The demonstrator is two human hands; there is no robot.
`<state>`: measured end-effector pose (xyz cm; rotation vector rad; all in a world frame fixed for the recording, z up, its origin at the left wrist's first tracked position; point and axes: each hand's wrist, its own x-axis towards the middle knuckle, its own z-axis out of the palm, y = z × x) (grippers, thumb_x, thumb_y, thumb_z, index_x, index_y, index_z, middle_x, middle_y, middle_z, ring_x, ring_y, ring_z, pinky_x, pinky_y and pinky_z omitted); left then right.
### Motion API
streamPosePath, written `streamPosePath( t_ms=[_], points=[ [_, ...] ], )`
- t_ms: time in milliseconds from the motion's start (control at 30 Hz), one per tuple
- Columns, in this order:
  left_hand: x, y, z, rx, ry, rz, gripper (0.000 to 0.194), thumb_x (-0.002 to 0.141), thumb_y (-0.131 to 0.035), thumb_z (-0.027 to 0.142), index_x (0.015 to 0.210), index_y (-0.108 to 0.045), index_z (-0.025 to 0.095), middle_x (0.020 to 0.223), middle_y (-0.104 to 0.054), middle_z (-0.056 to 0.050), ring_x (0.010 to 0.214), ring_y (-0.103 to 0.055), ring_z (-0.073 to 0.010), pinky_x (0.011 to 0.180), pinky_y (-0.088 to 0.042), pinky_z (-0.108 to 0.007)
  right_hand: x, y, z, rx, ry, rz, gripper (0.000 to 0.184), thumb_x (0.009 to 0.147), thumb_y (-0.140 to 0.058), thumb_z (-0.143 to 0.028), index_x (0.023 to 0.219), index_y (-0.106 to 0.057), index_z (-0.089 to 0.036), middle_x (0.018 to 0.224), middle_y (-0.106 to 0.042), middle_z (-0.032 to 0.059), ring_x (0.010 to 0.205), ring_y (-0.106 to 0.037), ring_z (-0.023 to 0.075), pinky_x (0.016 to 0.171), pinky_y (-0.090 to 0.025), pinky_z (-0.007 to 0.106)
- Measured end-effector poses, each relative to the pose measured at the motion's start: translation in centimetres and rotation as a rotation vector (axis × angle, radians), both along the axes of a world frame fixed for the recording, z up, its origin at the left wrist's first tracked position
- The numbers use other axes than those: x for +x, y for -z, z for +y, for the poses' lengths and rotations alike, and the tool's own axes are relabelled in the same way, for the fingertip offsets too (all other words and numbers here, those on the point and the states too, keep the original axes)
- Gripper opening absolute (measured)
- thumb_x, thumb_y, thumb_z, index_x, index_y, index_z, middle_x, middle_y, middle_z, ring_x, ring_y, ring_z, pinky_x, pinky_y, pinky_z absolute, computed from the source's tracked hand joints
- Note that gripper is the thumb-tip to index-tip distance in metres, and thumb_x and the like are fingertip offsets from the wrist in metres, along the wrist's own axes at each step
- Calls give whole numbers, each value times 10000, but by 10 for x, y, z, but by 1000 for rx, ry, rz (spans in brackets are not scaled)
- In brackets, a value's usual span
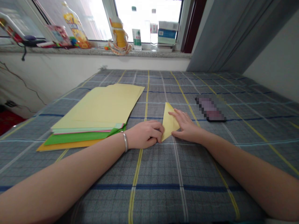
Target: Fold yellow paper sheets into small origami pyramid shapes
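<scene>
checked cloth (158, 202) | folded yellow paper triangle (169, 122) | left hand (144, 134), right hand (187, 126) touching

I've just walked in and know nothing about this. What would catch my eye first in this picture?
Probably the two bare hands at the centre: the left hand and right hand meet at a folded piece of yellow paper on a grey plaid cloth. Just left of them lies a broad stack of coloured paper, pale yellow on top. Beyond, bottles stand along the windowsill.
</scene>
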<state>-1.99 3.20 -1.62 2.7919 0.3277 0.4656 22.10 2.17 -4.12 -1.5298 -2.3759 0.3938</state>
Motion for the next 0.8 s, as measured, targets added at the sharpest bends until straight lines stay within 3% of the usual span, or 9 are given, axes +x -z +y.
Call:
streamPosePath(
  t_ms=[233, 333, 400, 467, 600, 800],
  points=[
    [2, 1, 0, -95, -102, -35, 180, 798, -433, 52, 766, -571, 164, 911, -594, -62, 912, -577, -163, 877, -475, -304, 5, 6, 5, 66, 52, 43, 795, 720, -524, -261, 1461, -242, -201, 1521, -301, 156, 1435, -212, 290, 1157, -162, 523],
    [4, 3, -2, 27, -332, -9, 149, 859, -453, 148, 918, -588, 165, 976, -605, -66, 1015, -563, -202, 1045, -374, -447, 3, 3, 3, 49, 56, -23, 814, 712, -530, -269, 1467, -246, -164, 1512, -324, 184, 1425, -230, 332, 1153, -142, 556],
    [5, 6, -4, 104, -503, 26, 231, 896, -479, 259, 1082, -576, 164, 1077, -596, -85, 1092, -541, -236, 1102, -275, -538, 3, 1, 2, 33, 51, -46, 845, 696, -548, -281, 1470, -241, -139, 1523, -297, 201, 1424, -223, 350, 1152, -152, 555],
    [5, 10, -4, 130, -580, 61, 346, 914, -482, 344, 1204, -539, 165, 1189, -567, -105, 1197, -489, -269, 1114, -244, -568, 4, 0, 2, 36, 43, -34, 857, 684, -559, -289, 1466, -247, -129, 1512, -316, 195, 1416, -244, 344, 1152, -181, 535],
    [4, 15, -3, 127, -554, 109, 429, 935, -457, 398, 1286, -512, 159, 1320, -522, -117, 1358, -327, -308, 1136, -220, -565, 7, 1, 4, 92, 29, 44, 828, 687, -562, -306, 1444, -285, -112, 1445, -414, 170, 1359, -354, 300, 1134, -278, 457],
    [5, 13, 0, 13, -492, 39, 542, 923, -469, 369, 1391, -386, 108, 1395, -479, -152, 1351, -349, -299, 1120, -295, -509, 7, 4, 7, 154, 32, 98, 777, 715, -576, -316, 1432, -324, -155, 1416, -461, 153, 1315, -415, 282, 1102, -334, 461]
  ],
)
